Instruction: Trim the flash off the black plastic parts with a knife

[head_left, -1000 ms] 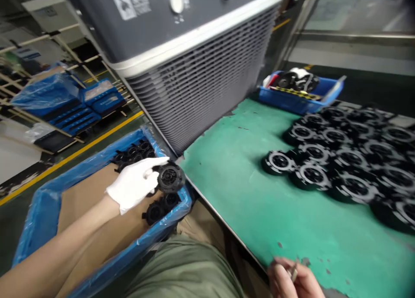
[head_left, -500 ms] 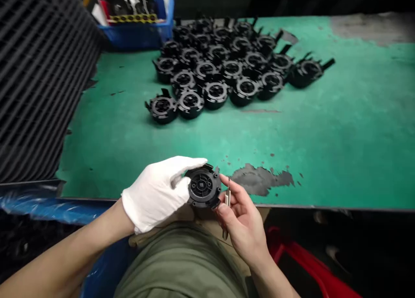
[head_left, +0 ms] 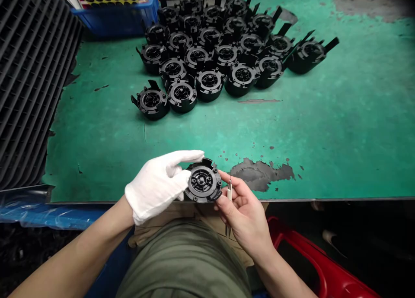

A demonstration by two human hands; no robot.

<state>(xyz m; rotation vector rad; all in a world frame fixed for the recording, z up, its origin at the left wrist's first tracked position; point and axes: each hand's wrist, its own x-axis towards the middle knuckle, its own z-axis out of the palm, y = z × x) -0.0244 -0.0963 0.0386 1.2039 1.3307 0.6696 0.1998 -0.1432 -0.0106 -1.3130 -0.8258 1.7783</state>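
Note:
A round black plastic housing (head_left: 203,183) with a ribbed centre and small lugs round its rim is held up near the table's front edge. My left hand (head_left: 160,183), in a white glove, grips its left side between thumb and fingers. My bare right hand (head_left: 241,207) touches the right rim with its fingertips. A slim light-coloured tool with a thin metal tip (head_left: 230,190), of a kind I cannot make out, is tucked in the same right hand. Farther back, several similar black housings (head_left: 210,84) stand grouped on the green table.
The green tabletop (head_left: 340,129) has a worn grey patch (head_left: 259,173) near its front edge. A blue bin (head_left: 116,19) stands at the back left, beside stacked black ribbed trays (head_left: 29,86). Below the edge are a red plastic stool or chair (head_left: 301,250) and blue plastic sheeting (head_left: 48,213).
The view has shifted, so the grouped housings appear slightly higher and the picture is sharper. The held housing is tilted a little differently; both hands keep their grip.

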